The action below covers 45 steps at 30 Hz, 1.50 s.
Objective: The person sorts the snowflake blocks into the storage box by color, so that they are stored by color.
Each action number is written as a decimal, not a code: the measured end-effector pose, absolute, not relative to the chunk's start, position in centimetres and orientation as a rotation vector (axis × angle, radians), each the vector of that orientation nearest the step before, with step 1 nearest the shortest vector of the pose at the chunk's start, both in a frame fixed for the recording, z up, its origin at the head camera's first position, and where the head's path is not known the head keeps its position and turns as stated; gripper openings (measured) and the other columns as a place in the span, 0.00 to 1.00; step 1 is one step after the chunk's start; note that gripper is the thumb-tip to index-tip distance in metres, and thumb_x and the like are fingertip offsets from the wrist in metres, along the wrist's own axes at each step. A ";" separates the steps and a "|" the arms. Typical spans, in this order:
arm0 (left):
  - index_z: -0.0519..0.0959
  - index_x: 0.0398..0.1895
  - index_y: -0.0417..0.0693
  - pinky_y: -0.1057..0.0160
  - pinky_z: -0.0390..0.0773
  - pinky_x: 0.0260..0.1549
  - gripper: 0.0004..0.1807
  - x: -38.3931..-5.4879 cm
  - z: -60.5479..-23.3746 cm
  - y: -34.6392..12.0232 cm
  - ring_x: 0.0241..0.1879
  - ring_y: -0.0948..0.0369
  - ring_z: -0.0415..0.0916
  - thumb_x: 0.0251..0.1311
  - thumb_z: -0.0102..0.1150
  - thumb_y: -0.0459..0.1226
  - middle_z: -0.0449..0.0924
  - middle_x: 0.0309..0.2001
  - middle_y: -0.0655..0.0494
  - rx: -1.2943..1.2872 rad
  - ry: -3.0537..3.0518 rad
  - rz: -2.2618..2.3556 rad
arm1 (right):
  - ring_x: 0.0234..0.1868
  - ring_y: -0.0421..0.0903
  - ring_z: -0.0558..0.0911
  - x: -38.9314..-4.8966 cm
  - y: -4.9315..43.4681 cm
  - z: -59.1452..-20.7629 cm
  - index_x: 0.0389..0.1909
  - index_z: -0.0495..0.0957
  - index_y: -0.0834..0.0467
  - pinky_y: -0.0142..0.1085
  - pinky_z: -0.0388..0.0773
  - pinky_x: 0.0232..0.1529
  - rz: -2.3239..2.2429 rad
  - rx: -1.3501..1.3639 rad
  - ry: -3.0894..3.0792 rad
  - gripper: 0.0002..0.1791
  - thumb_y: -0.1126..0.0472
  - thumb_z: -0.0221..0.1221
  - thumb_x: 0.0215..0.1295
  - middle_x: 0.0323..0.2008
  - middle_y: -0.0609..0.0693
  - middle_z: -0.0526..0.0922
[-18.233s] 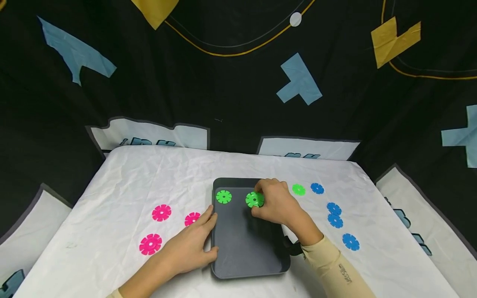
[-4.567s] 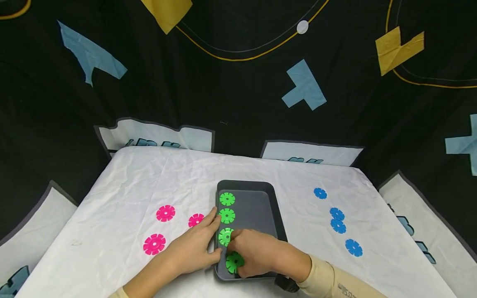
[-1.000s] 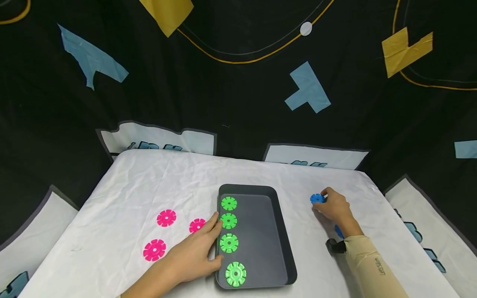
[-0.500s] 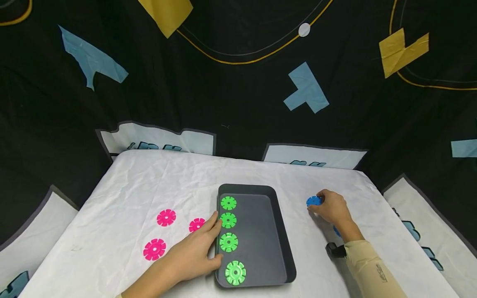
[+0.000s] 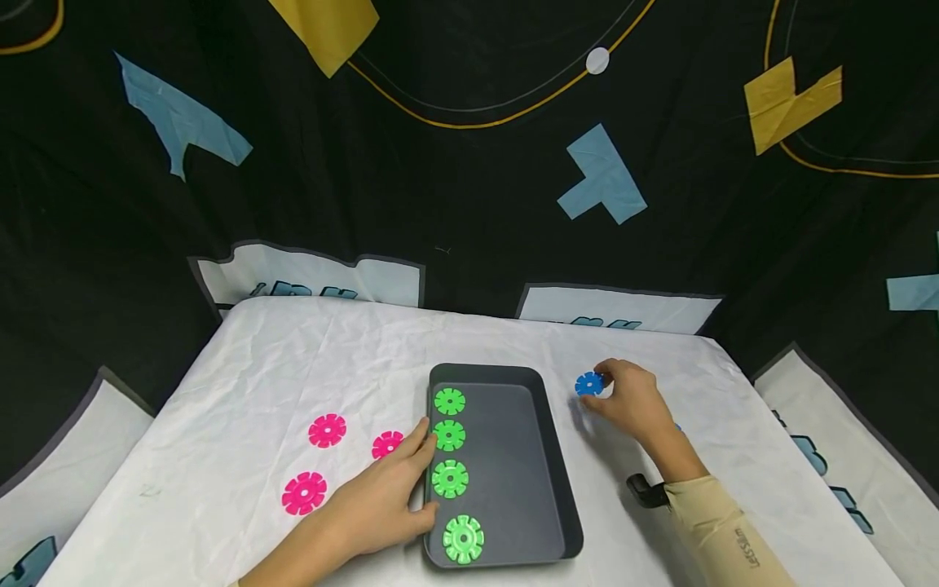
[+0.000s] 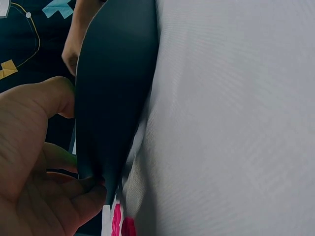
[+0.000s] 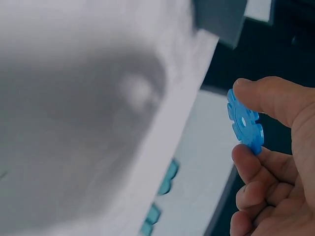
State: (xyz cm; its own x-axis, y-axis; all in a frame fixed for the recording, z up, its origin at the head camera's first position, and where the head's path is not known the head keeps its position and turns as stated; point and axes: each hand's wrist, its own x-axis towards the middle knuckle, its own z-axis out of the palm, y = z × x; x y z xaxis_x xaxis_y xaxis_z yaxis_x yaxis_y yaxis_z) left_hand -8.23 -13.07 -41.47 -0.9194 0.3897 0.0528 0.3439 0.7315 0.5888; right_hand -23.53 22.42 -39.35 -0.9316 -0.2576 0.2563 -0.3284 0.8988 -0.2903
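Note:
My right hand (image 5: 632, 401) pinches a blue snowflake building disc (image 5: 589, 384) between thumb and fingers, above the cloth right of the dark grey baking tray (image 5: 506, 473). The right wrist view shows this blue disc (image 7: 244, 122) held at its edges, with a small centre hole and notched rim. Along the tray's left rim rests my left hand (image 5: 385, 501), its fingers extended and its thumb spread apart. In the left wrist view, that hand's fingertips touch the tray wall (image 6: 115, 83). Several green discs (image 5: 450, 478) form a column inside the tray's left side.
Pink discs (image 5: 327, 430) lie on the white cloth (image 5: 220, 456) left of the tray, one partly behind the left hand. A sliver of another blue disc (image 5: 678, 427) shows beside the right wrist. A black curtain (image 5: 455, 204) hangs behind the table.
Earlier, the right hand placed green discs down the tray's left side. Within the last second, it has lifted the blue disc and carried it left toward the tray. The left hand stays at the rim.

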 end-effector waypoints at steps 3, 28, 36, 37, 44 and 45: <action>0.58 0.73 0.34 0.51 0.67 0.61 0.45 -8.2 -41.4 -13.1 0.71 0.55 0.55 0.54 0.63 0.45 0.47 0.76 0.43 0.602 2.847 0.956 | 0.35 0.48 0.78 -23.1 21.0 -38.7 0.45 0.81 0.64 0.46 0.76 0.36 0.478 0.506 -2.814 0.27 0.53 0.74 0.46 0.33 0.52 0.81; 0.59 0.72 0.34 0.52 0.67 0.62 0.45 -8.1 -41.6 -13.3 0.71 0.55 0.55 0.54 0.63 0.45 0.47 0.76 0.43 0.606 2.867 0.944 | 0.39 0.47 0.77 -21.9 14.3 -37.1 0.45 0.81 0.61 0.48 0.72 0.43 0.373 0.749 -2.786 0.27 0.51 0.75 0.46 0.35 0.49 0.82; 0.59 0.72 0.34 0.51 0.67 0.62 0.45 -8.1 -41.4 -13.1 0.71 0.54 0.55 0.54 0.63 0.45 0.47 0.76 0.43 0.603 2.855 0.952 | 0.38 0.46 0.77 -21.9 12.5 -37.2 0.44 0.82 0.59 0.47 0.69 0.44 0.358 0.836 -2.773 0.25 0.51 0.74 0.47 0.34 0.48 0.82; 0.59 0.72 0.34 0.51 0.67 0.62 0.45 -8.1 -41.4 -13.1 0.71 0.54 0.55 0.54 0.63 0.45 0.47 0.76 0.43 0.605 2.855 0.951 | 0.37 0.46 0.77 -21.9 12.3 -37.3 0.44 0.82 0.59 0.47 0.69 0.44 0.358 0.840 -2.770 0.25 0.51 0.74 0.46 0.34 0.48 0.82; 0.59 0.72 0.34 0.52 0.68 0.61 0.45 -8.1 -41.4 -13.1 0.71 0.54 0.55 0.53 0.63 0.46 0.47 0.76 0.43 0.604 2.866 0.935 | 0.37 0.44 0.76 -21.9 10.8 -37.5 0.43 0.82 0.58 0.45 0.69 0.44 0.393 0.870 -2.775 0.24 0.51 0.74 0.47 0.34 0.46 0.81; 0.59 0.72 0.34 0.52 0.68 0.61 0.45 -8.1 -41.4 -13.1 0.71 0.54 0.55 0.53 0.63 0.46 0.47 0.76 0.44 0.602 2.865 0.934 | 0.37 0.44 0.76 -21.9 10.5 -37.6 0.43 0.82 0.58 0.45 0.69 0.44 0.399 0.870 -2.783 0.24 0.51 0.74 0.47 0.34 0.46 0.81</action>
